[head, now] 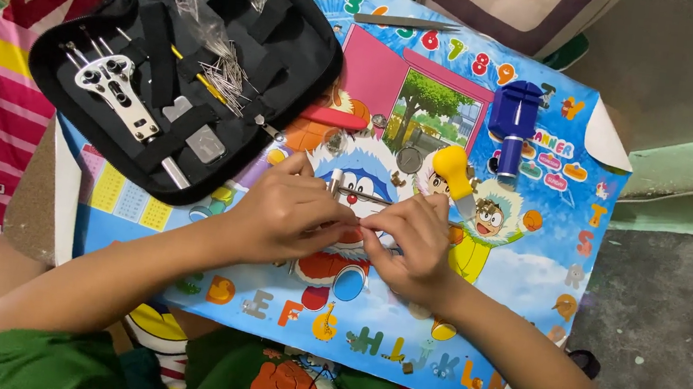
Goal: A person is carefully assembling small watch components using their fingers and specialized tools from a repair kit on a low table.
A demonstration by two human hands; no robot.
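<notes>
Left hand (282, 213): at the centre of the view, knuckles up, fingers curled tight and pinched on a small silver metal piece (345, 191); its fingertips meet those of the other hand.
Right hand (412, 244): just at 3 o'clock of the left hand, fingers bent inward and touching the same small work; what lies under the fingertips is hidden, so how much it grasps cannot be told.
Silver metal piece: between the two hands, over the middle of the poster; a short post and a thin bar show above the fingers.
Poster mat (528, 276): bright cartoon sheet with coloured letters and numbers, lying under both hands.
Yellow-handled tool (456, 174): at 1 o'clock of the right hand, just beside it, blade end pointing toward the hand.
Blue link-pin tool (513, 118): at 1 o'clock, farther out, upright on the mat.
Black tool case (196, 64): open at 10 o'clock of the left hand, holding a silver case wrench (115, 90) and a bag of thin pins (226, 72).
Tweezers (405, 22): at 12 o'clock, near the mat's far edge.
Red-handled tool (333, 118): at 12 o'clock of the left hand, touching the case edge.
</notes>
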